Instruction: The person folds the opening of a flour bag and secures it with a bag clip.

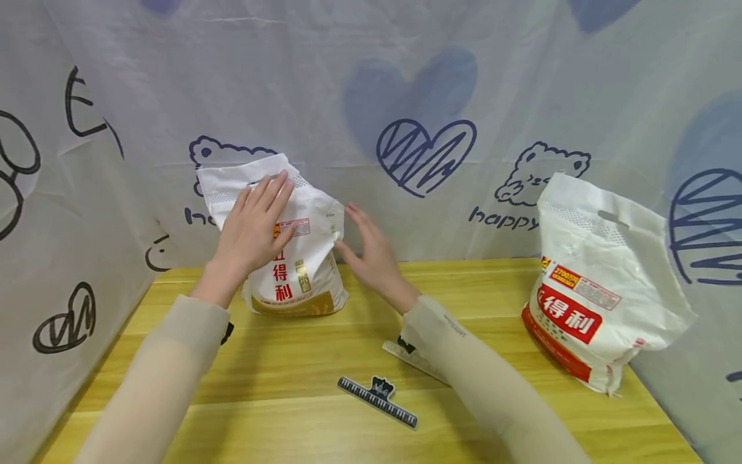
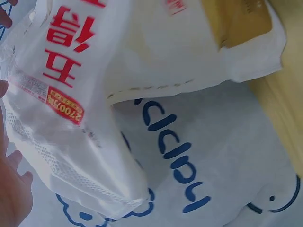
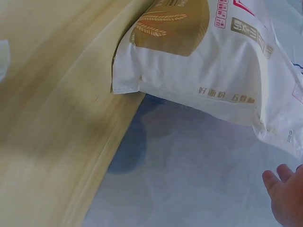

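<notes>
A white flour bag (image 1: 315, 258) with red lettering and a gold base stands on the table at left of centre, its top tilted to the left. Over its upper front lies my left hand (image 1: 249, 225), fingers extended near the handle slot. At the bag's right edge is my right hand (image 1: 373, 258), fingers spread and fingertips close to the side corner. In the left wrist view the bag's printed front (image 2: 71, 94) fills the upper left. Wheat ears show on the gold part of the bag (image 3: 175, 30) in the right wrist view.
A second white flour bag (image 1: 603, 290) with a red base leans at the table's right. A keyboard-patterned clip (image 1: 378, 401) lies front centre, and a pale ruler-like clip (image 1: 414, 361) is partly under my right sleeve. A printed cloth (image 1: 429, 212) hangs behind the wooden table (image 1: 278, 380).
</notes>
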Motion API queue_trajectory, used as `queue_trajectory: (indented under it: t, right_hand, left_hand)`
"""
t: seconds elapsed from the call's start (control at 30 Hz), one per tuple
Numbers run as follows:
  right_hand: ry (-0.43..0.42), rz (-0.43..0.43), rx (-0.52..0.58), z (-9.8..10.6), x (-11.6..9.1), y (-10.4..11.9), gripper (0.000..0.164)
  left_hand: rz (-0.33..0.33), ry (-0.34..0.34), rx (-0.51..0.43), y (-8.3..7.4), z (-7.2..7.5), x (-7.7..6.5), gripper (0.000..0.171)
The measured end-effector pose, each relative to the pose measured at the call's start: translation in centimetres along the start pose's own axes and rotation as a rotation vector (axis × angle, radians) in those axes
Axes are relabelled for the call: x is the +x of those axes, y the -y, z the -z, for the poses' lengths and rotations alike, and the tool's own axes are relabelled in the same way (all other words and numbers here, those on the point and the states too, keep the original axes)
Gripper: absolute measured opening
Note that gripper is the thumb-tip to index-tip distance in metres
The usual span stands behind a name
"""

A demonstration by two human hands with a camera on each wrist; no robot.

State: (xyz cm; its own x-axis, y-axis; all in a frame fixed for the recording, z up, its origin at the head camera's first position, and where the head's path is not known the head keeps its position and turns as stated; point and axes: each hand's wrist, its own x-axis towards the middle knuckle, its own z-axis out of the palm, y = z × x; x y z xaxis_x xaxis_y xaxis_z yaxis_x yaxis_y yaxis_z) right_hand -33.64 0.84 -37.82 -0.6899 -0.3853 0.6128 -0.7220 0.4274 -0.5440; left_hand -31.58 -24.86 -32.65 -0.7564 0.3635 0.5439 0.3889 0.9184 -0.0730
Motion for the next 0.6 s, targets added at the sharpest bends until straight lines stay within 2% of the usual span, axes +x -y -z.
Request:
queue_trajectory:
  t: [0.1,0.33,0.47,0.6]
  right_hand:
    - [0.034,-0.013,-0.015,-0.3,0.7,0.0,0.067]
    - [0.067,-0.048,-0.046,-0.5,1.9,0.0,0.067]
    - [0.059,-0.055,-0.057,-0.6,2.7,-0.2,0.065]
    - [0.037,-0.023,-0.034,-0.7,3.6,-0.2,0.062]
  left_hand:
    - [-0.022,0.002,0.008,0.1,0.3,0.8,0.076]
    - [-0.049,0.057,0.046,0.5,0.5,2.5,0.076]
    - [-0.067,0.088,0.070,1.1,0.9,3.3,0.076]
    - [-0.057,0.140,0.070,2.1,1.3,4.1,0.080]
